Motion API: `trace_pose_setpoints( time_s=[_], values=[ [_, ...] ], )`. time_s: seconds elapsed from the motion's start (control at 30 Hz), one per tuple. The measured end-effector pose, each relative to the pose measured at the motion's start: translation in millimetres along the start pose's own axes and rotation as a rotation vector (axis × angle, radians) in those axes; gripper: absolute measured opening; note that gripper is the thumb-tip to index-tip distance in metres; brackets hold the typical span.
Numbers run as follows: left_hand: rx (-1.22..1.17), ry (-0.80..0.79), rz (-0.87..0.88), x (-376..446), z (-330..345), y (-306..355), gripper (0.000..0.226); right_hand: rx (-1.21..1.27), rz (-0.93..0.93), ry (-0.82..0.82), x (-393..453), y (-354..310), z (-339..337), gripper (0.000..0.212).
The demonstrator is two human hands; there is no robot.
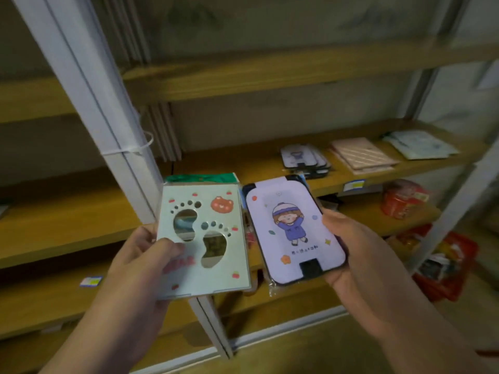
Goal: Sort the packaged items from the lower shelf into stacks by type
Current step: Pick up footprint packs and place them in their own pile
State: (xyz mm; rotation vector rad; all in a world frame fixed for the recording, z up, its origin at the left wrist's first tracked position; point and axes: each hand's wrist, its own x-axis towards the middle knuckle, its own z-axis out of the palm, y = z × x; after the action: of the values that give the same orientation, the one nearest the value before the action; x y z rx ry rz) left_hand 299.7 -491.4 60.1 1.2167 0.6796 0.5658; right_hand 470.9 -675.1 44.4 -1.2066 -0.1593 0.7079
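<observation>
Two hands [140, 255] [351, 255] hold footprint pack [205, 238], girl pack [291, 230].

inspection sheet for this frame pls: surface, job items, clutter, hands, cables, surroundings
Surface: wooden shelf in a white metal rack, holding three stacks.
Job's things: pale green footprint package in the left hand; lilac cartoon-girl package in the right hand, side by side. On the shelf: lilac stack of similar packages, striped pink stack, pale blue stack.
Clutter: red packaged goods on a lower shelf at right; more red packaging below, too blurred to identify.
Grippers: left hand grips the footprint package, thumb on its front; right hand grips the cartoon-girl package.
Cables: white tie around the rack post; no cables seen.
Surroundings: upper shelves, grey wall; blue shelf labels.
</observation>
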Motion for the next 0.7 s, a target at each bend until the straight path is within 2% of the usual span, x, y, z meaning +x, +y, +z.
trace_pose_setpoints(
  time_s=[0.1,0.13,0.23,0.33,0.43,0.57,0.7],
  values=[
    [0.012,-0.112,-0.064,15.2,40.8,-7.0,0.053,0.133,-0.035,0.05,0.4,-8.0,-36.6,0.043],
    [0.012,-0.137,-0.081,21.4,53.3,-10.3,0.056,0.148,-0.04,0.066,0.8,-10.8,-49.1,0.048],
    [0.009,-0.172,-0.135,42.8,89.9,-23.5,0.039,0.207,-0.061,0.066,6.6,-23.6,-79.7,0.048],
    [0.027,-0.188,-0.14,72.4,123.6,-37.1,0.031,0.203,-0.08,0.148,24.3,-33.6,-106.9,0.045],
    [0.04,-0.207,-0.146,108.8,148.1,-45.4,0.032,0.131,-0.112,0.189,52.9,-44.5,-124.7,0.037],
    [-0.014,-0.172,-0.183,157.0,171.5,-43.2,0.026,-0.003,-0.132,0.245,105.9,-70.3,-136.7,0.014],
    [-0.024,-0.097,-0.138,195.5,182.8,-29.1,0.022,-0.17,-0.202,0.272,168.1,-93.5,-138.8,0.013]
  ],
)
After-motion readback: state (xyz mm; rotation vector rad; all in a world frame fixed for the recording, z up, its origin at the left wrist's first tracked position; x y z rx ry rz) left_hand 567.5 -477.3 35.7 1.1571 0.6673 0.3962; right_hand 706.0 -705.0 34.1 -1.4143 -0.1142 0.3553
